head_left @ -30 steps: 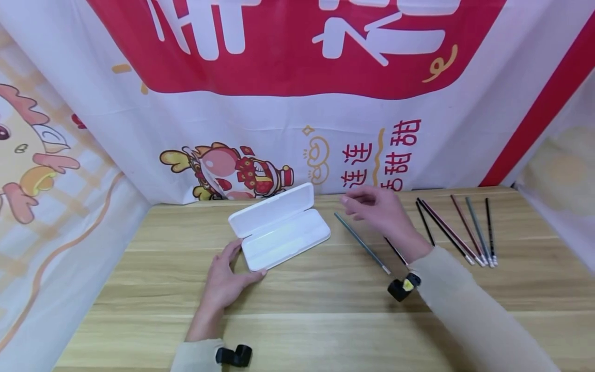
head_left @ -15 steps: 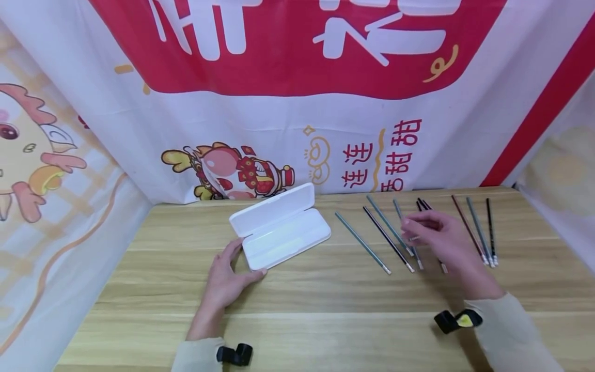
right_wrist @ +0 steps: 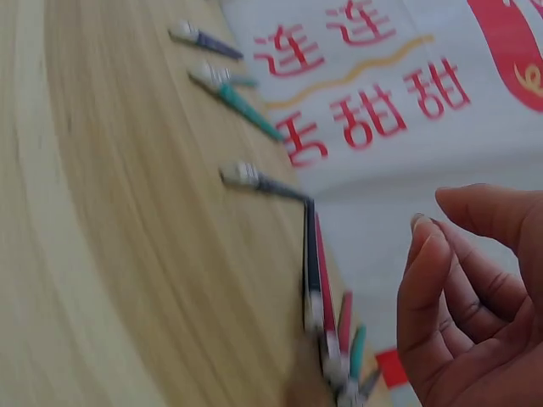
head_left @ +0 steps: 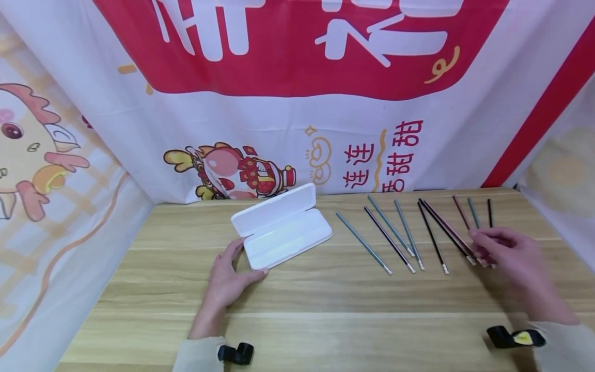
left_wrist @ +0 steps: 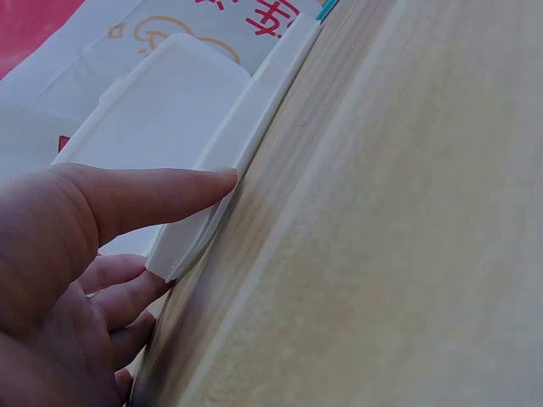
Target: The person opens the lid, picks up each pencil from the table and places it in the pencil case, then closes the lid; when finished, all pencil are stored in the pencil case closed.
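The open white pencil case (head_left: 282,227) lies on the tabletop (head_left: 325,305) left of centre, its long axis running from near-left to far-right, lid tipped back toward the banner (head_left: 297,103). The pencils (head_left: 418,235) lie in a loose row to its right, long axes running near to far, white ends nearest the person. Since a second ago the right hand (head_left: 520,263) has swept from beside the case to the rightmost pencils; its fingers (right_wrist: 428,288) are loosely curled over them, and whether they grip one I cannot tell. The left hand (head_left: 228,281) has stayed, thumb and fingers relaxed against the case's near corner.
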{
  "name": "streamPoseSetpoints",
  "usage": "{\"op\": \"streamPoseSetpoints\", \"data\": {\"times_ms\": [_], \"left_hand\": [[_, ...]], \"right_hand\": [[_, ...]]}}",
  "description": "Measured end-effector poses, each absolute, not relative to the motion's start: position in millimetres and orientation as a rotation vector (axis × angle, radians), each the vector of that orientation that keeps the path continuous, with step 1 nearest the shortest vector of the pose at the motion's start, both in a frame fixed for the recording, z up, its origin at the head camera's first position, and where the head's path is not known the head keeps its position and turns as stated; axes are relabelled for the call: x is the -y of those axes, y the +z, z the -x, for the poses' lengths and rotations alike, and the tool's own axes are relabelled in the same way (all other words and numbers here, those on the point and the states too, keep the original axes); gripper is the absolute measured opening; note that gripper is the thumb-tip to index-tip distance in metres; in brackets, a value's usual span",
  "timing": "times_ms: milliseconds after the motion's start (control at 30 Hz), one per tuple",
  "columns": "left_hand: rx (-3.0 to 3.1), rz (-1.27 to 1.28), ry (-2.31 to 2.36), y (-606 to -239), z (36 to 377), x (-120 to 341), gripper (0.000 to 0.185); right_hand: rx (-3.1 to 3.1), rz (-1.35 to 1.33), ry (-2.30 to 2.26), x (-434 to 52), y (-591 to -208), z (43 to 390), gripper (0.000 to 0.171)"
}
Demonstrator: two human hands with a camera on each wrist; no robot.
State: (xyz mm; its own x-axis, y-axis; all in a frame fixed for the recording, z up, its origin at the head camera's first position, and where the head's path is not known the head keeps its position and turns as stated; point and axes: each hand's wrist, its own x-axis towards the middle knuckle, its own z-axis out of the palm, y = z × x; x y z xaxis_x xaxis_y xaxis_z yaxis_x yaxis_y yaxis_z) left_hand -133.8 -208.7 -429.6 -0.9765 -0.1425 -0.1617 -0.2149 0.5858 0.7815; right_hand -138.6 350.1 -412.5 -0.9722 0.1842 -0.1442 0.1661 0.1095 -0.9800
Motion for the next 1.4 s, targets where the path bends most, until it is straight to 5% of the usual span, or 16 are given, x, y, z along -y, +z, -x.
{"op": "streamPoseSetpoints", "data": {"times_ms": [367,733,1000,1400], "left_hand": [[-2.708,0.342,1.363,-428,134,209,0.101],[-2.716,0.343,1.346,-430,133,209,0.1],[-2.722,0.333,1.339,-429,133,209,0.1],[-2.73,0.328,1.319,-428,135,209,0.099]], "right_hand": [[2.486,0.692,1.713,-399,-430,133,0.011],[2.597,0.725,1.572,-407,-439,135,0.014],[2.705,0.823,1.411,-402,-440,140,0.06],[2.804,0.85,1.268,-394,-435,141,0.063]]}}
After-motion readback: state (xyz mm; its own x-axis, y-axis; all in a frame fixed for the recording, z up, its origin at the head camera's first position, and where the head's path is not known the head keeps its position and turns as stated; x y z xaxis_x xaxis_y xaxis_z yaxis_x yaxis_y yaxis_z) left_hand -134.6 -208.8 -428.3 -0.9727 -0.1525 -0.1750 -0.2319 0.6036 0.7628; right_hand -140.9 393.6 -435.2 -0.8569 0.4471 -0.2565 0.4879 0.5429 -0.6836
